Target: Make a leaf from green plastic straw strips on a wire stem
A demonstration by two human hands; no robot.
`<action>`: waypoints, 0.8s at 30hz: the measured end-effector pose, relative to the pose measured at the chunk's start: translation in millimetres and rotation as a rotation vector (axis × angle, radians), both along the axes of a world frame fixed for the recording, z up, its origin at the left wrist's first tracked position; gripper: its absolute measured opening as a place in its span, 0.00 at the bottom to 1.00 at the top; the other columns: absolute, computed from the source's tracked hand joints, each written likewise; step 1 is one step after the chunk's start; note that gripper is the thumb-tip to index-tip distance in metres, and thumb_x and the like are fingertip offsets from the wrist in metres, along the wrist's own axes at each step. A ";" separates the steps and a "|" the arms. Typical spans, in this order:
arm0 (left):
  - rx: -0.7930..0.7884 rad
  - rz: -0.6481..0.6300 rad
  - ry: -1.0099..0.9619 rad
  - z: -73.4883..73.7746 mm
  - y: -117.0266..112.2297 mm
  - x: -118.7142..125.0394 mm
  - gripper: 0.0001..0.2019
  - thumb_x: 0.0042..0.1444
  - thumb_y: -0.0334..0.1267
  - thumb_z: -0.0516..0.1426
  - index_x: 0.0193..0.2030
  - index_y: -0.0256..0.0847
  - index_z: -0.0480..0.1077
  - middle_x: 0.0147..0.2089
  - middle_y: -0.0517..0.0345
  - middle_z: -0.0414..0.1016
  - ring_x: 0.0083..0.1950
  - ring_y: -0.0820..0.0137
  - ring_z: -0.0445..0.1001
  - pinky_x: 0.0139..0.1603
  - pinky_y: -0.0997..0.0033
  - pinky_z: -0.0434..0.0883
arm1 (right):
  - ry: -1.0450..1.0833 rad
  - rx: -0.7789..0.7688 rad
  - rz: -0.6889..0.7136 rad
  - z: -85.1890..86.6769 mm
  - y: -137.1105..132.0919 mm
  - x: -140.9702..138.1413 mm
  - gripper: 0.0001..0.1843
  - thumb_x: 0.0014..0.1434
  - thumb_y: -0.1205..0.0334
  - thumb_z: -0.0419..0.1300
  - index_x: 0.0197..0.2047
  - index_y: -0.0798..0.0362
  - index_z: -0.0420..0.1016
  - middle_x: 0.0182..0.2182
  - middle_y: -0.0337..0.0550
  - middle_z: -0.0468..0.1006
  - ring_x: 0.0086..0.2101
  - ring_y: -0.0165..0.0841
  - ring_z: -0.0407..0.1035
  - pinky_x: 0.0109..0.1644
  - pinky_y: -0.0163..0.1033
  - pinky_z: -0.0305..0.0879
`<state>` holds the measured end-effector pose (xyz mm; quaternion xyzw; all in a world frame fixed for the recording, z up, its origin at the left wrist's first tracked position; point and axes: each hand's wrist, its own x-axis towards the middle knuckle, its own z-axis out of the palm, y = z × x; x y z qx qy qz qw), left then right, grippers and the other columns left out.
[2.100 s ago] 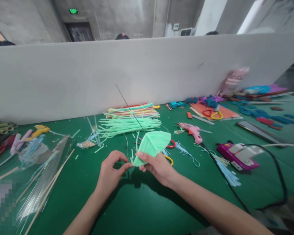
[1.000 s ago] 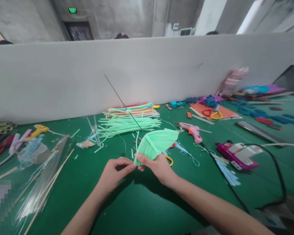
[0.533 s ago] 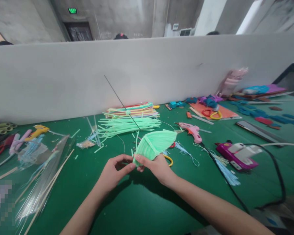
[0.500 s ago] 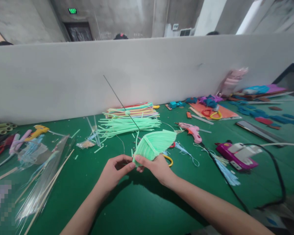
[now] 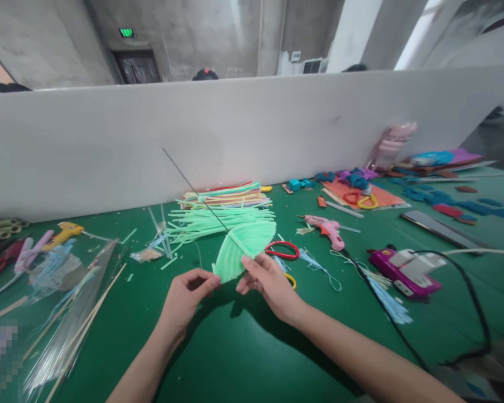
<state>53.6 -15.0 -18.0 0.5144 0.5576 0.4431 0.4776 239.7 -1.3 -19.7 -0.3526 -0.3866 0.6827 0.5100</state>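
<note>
Over a green table (image 5: 243, 358) I hold a fan-shaped bundle of light green straws (image 5: 241, 246) on a thin dark wire (image 5: 193, 189) that sticks up to the upper left. My left hand (image 5: 185, 295) pinches the bundle's narrow lower tip. My right hand (image 5: 267, 281) grips the bundle's lower right edge between thumb and fingers. Just behind the fan lies a loose pile of green straws (image 5: 218, 217), with a stack of coloured straws (image 5: 227, 195) further back.
Red-handled scissors (image 5: 282, 249) and a pink glue gun (image 5: 325, 228) lie right of the fan. A purple device with a black cable (image 5: 405, 270) sits further right. Clear plastic bags and sticks (image 5: 59, 302) fill the left. A white partition (image 5: 235, 134) closes the back.
The fan has tilted and shifted left and slightly up, its wire leaning further left. My right fingers moved from the tip to the lower right edge. The red scissors are now uncovered.
</note>
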 end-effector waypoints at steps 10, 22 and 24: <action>0.001 0.149 -0.138 -9.6 16.6 -20.5 0.14 0.44 0.39 0.68 0.39 0.37 0.78 0.34 0.54 0.80 0.36 0.68 0.77 0.38 0.73 0.72 | 0.257 -0.112 -0.141 -0.9 16.8 10.7 0.16 0.46 0.61 0.72 0.30 0.52 0.67 0.28 0.33 0.74 0.37 0.34 0.78 0.41 0.33 0.74; -0.185 0.095 -0.989 -0.3 17.4 -20.9 0.27 0.65 0.37 0.47 0.67 0.23 0.52 0.61 0.27 0.67 0.62 0.54 0.68 0.59 0.56 0.70 | 0.185 0.066 -0.004 -7.8 17.8 6.5 0.13 0.46 0.64 0.66 0.38 0.55 0.82 0.51 0.48 0.76 0.53 0.40 0.69 0.60 0.42 0.61; -0.164 0.051 -0.996 0.0 15.9 -20.4 0.26 0.63 0.32 0.47 0.68 0.27 0.52 0.63 0.33 0.66 0.63 0.56 0.66 0.61 0.57 0.68 | 0.135 0.141 -0.011 -8.0 13.7 5.2 0.10 0.50 0.62 0.64 0.37 0.54 0.82 0.52 0.47 0.75 0.54 0.40 0.67 0.59 0.43 0.62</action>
